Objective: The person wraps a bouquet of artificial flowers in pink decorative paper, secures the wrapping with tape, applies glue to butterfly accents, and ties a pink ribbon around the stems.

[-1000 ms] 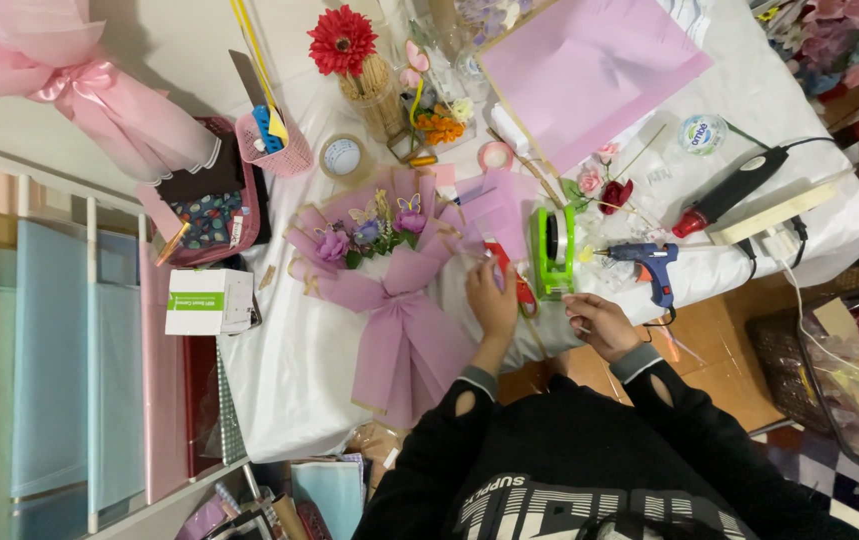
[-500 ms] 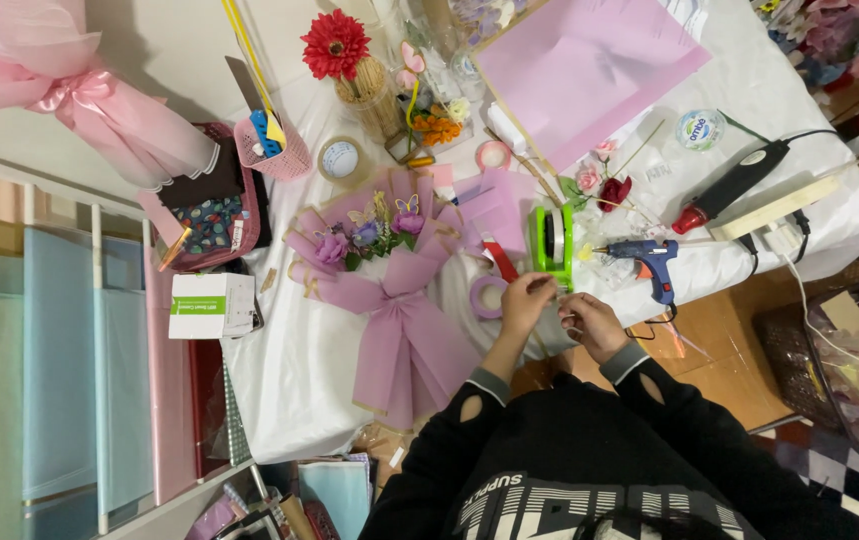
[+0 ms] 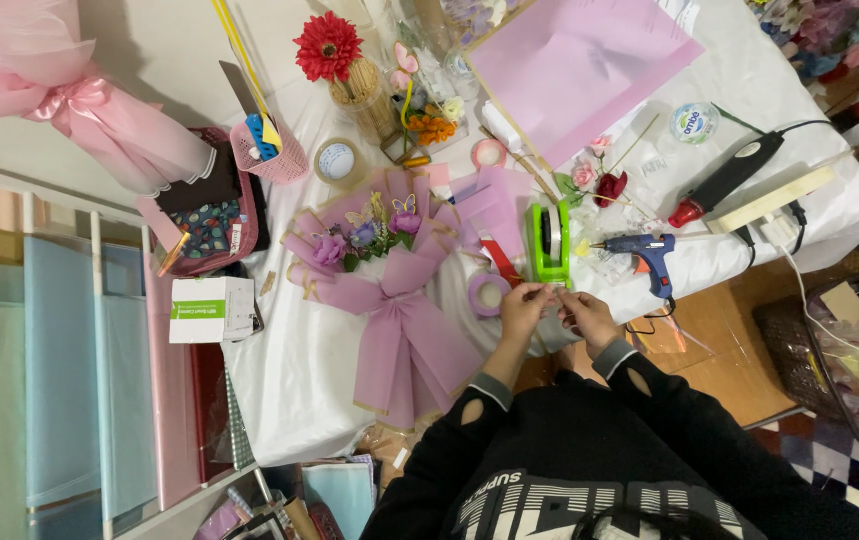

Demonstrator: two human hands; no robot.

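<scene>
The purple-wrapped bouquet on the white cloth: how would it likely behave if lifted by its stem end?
The bouquet looks light. Its thin wrap and wide bow would probably flop and crease. The small flowers and butterfly picks at the top seem fragile and might shift if tilted.

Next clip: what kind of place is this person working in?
Most likely a florist's or gift-bouquet craft workspace. On the white-covered table lie a finished purple wrapped bouquet, a blue glue gun and a green tape dispenser, with sheets of wrapping paper nearby.

One package on the white-draped table's left edge

Small white cardboard box with a green label band (image 3: 211, 309) — rectangular, beside the maroon tray.
</scene>
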